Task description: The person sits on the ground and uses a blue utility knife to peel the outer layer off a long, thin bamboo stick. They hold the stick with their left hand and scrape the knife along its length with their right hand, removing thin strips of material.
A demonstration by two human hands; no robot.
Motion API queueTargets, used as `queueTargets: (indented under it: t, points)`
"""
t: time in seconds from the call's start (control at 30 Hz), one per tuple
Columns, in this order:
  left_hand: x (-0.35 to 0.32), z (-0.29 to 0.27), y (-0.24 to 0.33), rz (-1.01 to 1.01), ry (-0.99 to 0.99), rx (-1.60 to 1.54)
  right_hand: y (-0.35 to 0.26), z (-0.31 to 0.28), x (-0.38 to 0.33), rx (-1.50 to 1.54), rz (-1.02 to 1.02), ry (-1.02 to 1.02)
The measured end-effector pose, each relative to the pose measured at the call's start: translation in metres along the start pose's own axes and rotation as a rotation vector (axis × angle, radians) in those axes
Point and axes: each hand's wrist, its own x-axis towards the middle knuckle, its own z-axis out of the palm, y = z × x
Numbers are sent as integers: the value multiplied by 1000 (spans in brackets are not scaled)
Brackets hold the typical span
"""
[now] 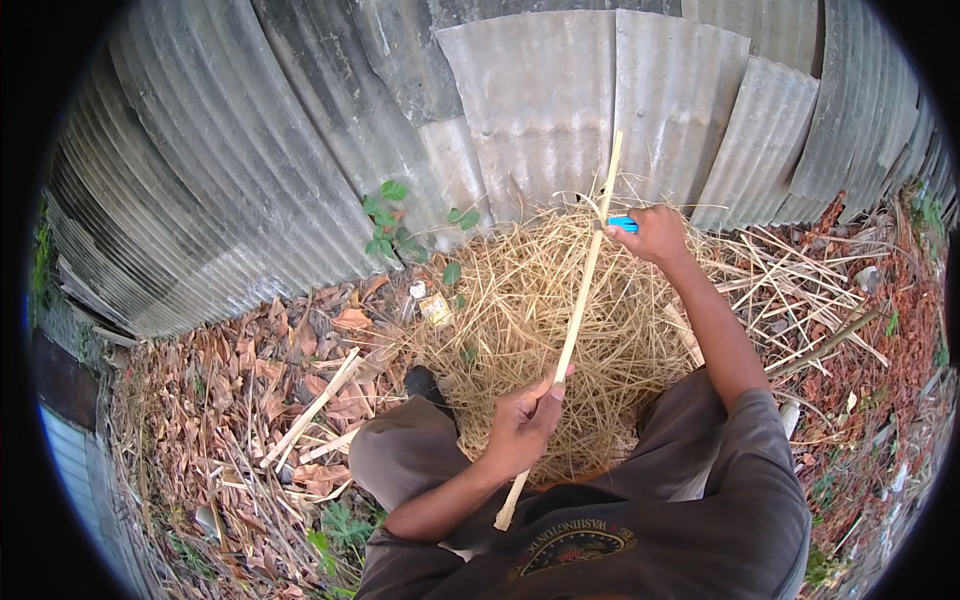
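Pale tan stick (580, 300); blue knife handle (622, 224); grey ribbed sheets (540, 100).

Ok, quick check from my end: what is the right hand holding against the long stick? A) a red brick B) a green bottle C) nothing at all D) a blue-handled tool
D: the right hand is closed around a blue-handled tool pressed to the long stick, which the left hand grips lower down, above the pile of shavings.

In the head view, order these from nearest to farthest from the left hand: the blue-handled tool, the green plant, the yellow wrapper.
From the left hand:
1. Yellow wrapper, up and left, at the straw's edge.
2. Blue-handled tool, up and right, in the right hand.
3. Green plant, far upper left, by the corrugated wall.
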Motion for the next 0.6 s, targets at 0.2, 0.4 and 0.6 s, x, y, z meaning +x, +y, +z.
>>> queueTargets:
  t: [0.2,0.4,0.6]
  points:
    - [5,1,-3,-15,-55,30,45,6,-2,-21,109,30]
    - [3,1,0,-43,-133,133,94,14,-9,-160,364,-45]
    - [-51,-34,-3,28,-69,259,189,-18,-75,-30,1006,-44]
